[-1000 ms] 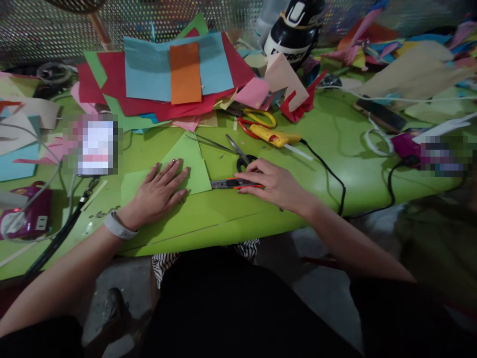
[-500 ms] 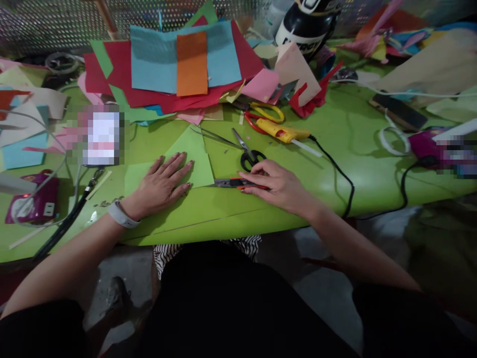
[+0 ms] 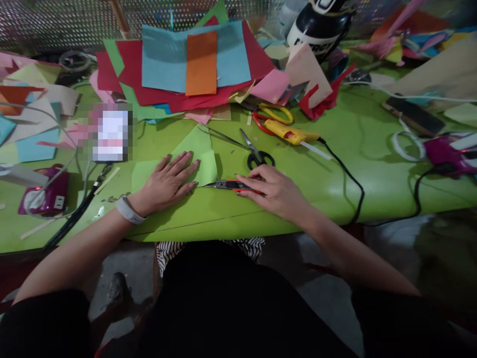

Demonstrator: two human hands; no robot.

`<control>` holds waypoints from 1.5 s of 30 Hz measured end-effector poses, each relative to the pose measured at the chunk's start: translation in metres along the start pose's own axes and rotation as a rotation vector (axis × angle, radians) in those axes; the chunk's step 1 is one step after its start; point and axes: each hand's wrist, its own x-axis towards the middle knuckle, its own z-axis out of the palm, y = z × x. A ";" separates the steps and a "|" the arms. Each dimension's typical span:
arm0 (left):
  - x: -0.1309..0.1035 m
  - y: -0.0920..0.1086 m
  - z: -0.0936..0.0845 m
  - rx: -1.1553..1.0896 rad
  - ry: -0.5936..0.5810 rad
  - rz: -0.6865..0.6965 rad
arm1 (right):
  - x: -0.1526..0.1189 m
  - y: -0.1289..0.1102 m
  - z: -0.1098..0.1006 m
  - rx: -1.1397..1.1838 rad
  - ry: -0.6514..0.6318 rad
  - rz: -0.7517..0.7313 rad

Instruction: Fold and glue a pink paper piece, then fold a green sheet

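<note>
My left hand lies flat with its fingers spread on a light green sheet of paper, near the table's front edge. A craft knife with a dark body and red-orange edges is held between the thumb and fingers of my right hand. The blade points left and meets the lower right edge of the green paper, beside my left thumb. Black-handled scissors lie just above my right hand. Metal tweezers rest between the scissors and the top of the paper.
On the green table are a yellow glue gun with a black cord, yellow and red scissors, a lit phone and a purple box. Behind stand stacked coloured papers and a black-and-white bottle.
The knife's blade tip has slid left along the lower edge of the green paper, towards my left thumb. The whole view has shifted slightly, and my left hand stays flat on the paper.
</note>
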 end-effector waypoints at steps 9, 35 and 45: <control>0.006 0.009 0.003 -0.107 0.004 -0.058 | 0.002 0.003 -0.002 0.022 -0.008 0.040; -0.028 -0.037 -0.016 -0.088 -0.084 0.093 | 0.016 -0.006 0.007 0.109 0.013 -0.056; -0.029 -0.037 -0.014 -0.074 -0.075 0.090 | 0.017 -0.014 0.010 0.077 -0.011 -0.084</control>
